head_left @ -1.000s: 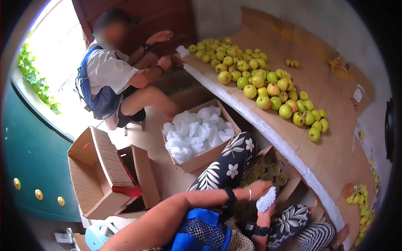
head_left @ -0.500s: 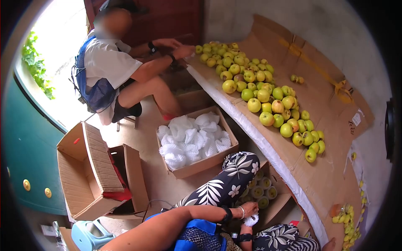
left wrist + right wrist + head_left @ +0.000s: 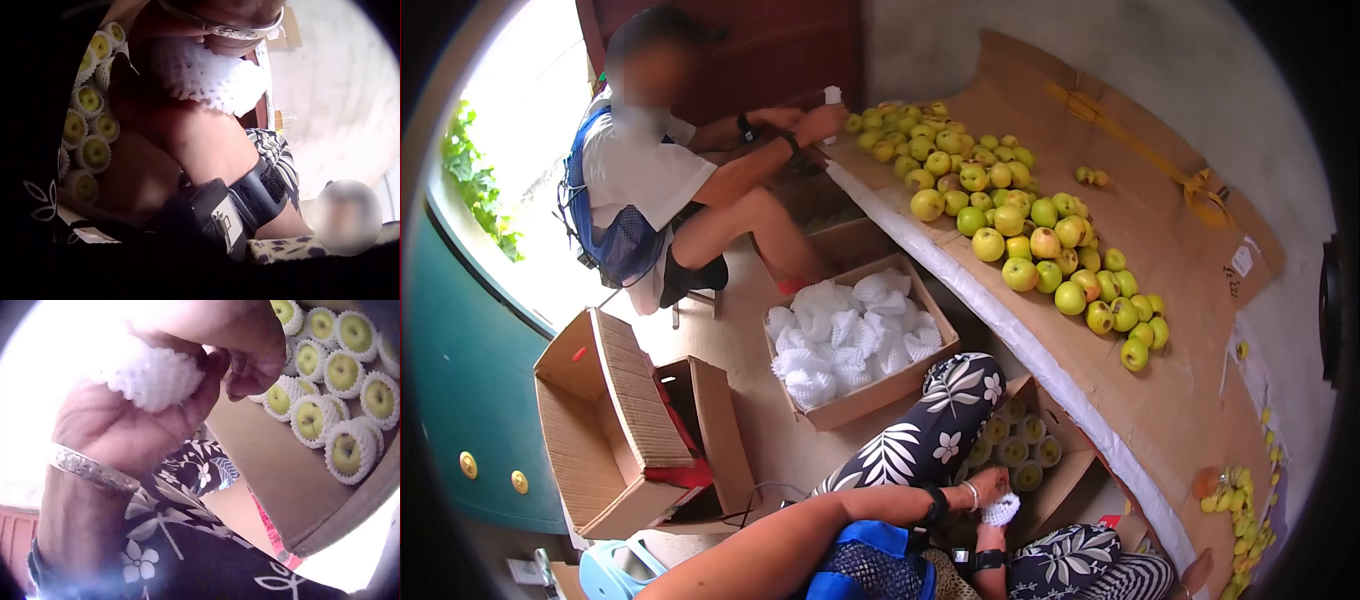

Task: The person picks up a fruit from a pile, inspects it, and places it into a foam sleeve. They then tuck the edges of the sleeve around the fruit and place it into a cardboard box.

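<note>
My left hand (image 3: 988, 486), with a silver bracelet (image 3: 94, 469) at the wrist, holds a white foam fruit net (image 3: 1001, 510) from above. Below it my right hand (image 3: 991, 540), a black strap round its wrist, grips the same net. In the right wrist view the net (image 3: 156, 378) lies against the left palm, with curled fingers of the right hand (image 3: 250, 347) close by. I cannot tell whether an apple sits inside. Beside both hands is a cardboard box (image 3: 1055, 500) with rows of green apples (image 3: 344, 369) in foam nets.
Loose yellow-green apples (image 3: 1020, 275) lie on a cardboard-covered table (image 3: 1120, 200). A carton (image 3: 870, 400) full of white foam nets (image 3: 850, 330) stands ahead on the floor. Further left are empty boxes (image 3: 600, 430) and a blue stool (image 3: 615, 565). Another person (image 3: 650, 170) sits at the table's far end.
My hands have drawn closer together around the foam net, which looked longer a second ago. They sit lower left in view. The other person's hands have come together around something white.
</note>
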A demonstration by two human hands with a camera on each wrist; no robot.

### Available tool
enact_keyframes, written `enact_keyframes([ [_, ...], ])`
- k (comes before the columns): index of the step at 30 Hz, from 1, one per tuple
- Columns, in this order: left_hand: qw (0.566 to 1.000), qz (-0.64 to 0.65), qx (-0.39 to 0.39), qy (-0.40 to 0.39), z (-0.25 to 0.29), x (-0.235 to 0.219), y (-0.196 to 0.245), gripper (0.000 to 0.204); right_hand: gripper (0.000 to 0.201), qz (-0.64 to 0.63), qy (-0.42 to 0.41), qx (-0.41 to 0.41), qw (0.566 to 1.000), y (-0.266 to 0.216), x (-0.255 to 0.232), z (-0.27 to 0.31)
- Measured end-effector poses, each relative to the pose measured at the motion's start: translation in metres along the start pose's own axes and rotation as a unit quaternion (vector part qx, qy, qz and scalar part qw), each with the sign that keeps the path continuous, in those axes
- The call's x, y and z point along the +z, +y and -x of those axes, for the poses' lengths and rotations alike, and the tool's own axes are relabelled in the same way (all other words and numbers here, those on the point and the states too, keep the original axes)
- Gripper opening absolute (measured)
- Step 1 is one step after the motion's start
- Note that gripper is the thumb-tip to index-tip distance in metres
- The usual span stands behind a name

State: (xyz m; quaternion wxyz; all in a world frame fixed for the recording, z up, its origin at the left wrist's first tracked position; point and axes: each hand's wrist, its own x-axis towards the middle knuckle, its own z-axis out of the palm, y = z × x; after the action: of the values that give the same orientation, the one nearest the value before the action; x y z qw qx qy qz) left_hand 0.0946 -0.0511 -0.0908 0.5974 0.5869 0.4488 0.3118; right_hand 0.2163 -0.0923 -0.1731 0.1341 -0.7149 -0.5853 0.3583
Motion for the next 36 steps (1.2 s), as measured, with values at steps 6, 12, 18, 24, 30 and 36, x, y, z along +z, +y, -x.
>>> enact_keyframes([
  [6,0.995,0.034,-0.053,0.077,-0.011,-0.002,-0.027,0.013,0.022,-0.554,0.146,0.031,0.819,-0.098,-0.043,0.043],
  [12,0.988,0.013,-0.035,0.149,-0.020,-0.005,-0.055,0.017,0.020,-0.528,0.159,0.027,0.834,-0.106,-0.039,0.042],
  [18,0.998,0.001,-0.052,0.036,-0.041,0.016,-0.132,0.019,0.023,-0.581,0.123,0.047,0.803,-0.106,-0.042,0.042],
  [24,0.992,-0.072,-0.074,0.075,-0.015,-0.004,-0.041,0.021,0.025,-0.590,0.121,0.067,0.796,-0.107,-0.042,0.041],
  [30,0.990,-0.108,-0.074,0.043,-0.015,-0.004,-0.040,0.026,0.024,-0.573,0.130,0.095,0.804,-0.109,-0.043,0.041],
  [36,0.993,-0.103,-0.042,0.033,-0.014,-0.001,-0.051,0.026,0.015,-0.543,0.160,0.070,0.822,-0.101,-0.036,0.037],
])
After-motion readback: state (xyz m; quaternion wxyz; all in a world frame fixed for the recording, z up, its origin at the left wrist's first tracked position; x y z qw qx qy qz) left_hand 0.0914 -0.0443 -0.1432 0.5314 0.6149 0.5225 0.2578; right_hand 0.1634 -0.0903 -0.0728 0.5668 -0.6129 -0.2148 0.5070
